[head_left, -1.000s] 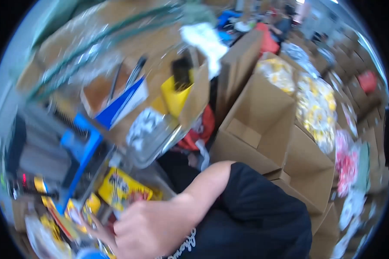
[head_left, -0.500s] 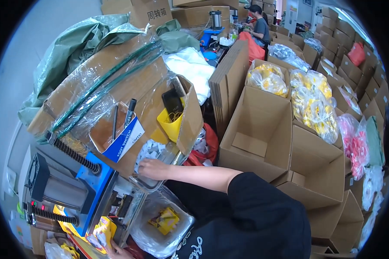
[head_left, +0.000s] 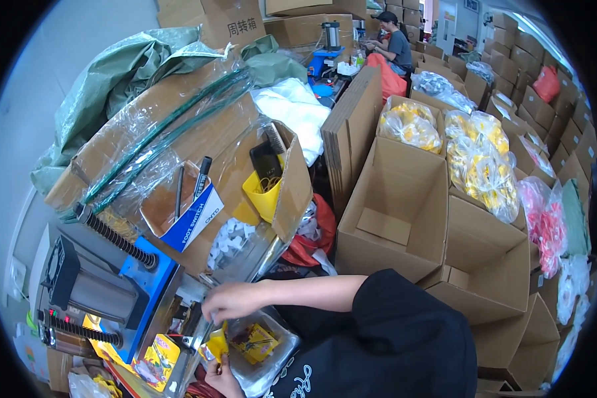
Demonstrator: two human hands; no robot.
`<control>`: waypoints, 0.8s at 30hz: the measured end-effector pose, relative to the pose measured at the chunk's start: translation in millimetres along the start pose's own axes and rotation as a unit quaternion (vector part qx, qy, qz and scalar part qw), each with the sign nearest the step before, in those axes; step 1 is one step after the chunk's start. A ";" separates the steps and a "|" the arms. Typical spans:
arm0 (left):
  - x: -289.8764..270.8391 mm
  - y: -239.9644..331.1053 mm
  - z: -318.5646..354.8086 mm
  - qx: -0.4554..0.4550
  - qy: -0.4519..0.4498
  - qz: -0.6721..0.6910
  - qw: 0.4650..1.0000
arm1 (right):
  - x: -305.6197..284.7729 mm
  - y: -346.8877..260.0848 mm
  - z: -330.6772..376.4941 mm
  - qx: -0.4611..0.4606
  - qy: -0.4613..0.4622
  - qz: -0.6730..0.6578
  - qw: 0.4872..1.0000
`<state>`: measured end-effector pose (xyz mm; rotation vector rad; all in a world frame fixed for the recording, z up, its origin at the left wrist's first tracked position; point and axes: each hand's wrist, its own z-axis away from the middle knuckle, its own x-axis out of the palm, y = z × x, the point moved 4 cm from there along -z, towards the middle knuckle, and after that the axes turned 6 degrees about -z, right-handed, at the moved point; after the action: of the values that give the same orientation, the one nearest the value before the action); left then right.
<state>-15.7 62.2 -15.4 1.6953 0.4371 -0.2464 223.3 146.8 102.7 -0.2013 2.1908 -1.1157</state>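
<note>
My left hand (head_left: 223, 379), at the bottom, has its fingers closed on a small yellow packet (head_left: 215, 341) held upright. Just above it, my right hand (head_left: 231, 302) has its fingers curled downward, slightly blurred; whatever they may hold is hidden. Beside the yellow packet, more yellow printed packets (head_left: 255, 343) lie in a plastic-lined tub (head_left: 282, 355). Under the blue press (head_left: 142, 292) on the left, another yellow printed packet (head_left: 156, 361) lies flat. Beyond my right hand is a heap of small white pieces (head_left: 231, 242).
A cut-open carton (head_left: 292, 172) holds a yellow cup (head_left: 264, 196) and a blue-and-white box (head_left: 196, 222) with pens. Open cartons (head_left: 391, 205) stand on the right, by bags of yellow items (head_left: 481, 166). At the back sits another person (head_left: 398, 46) near a second blue press (head_left: 323, 60).
My right hand has left the white pieces and come nearer to my left hand. My left hand has moved right from the press and now lifts a yellow packet beside the tub.
</note>
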 end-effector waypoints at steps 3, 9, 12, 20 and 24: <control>13.3 1.2 2.7 -0.007 -0.025 0.048 0.998 | 17.6 -15.4 1.5 0.008 -0.096 0.036 0.995; 4.1 66.9 26.0 -0.065 -0.071 -0.049 0.994 | 29.2 -17.0 -4.5 0.038 -0.135 -0.046 0.989; -6.7 25.2 23.6 -0.071 -0.098 -0.085 0.989 | 26.3 -21.7 -3.9 0.039 -0.157 -0.030 0.986; 15.2 25.5 25.4 -0.075 -0.081 -0.052 0.993 | 38.1 10.2 4.3 0.172 -0.143 -0.268 0.937; 21.9 15.6 24.5 -0.054 -0.055 0.026 0.997 | 38.3 15.0 2.4 0.173 -0.130 -0.263 0.940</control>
<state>12.6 39.4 -14.5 1.5770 0.3186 -0.2728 197.6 138.8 71.4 -0.7630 1.7104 -1.6374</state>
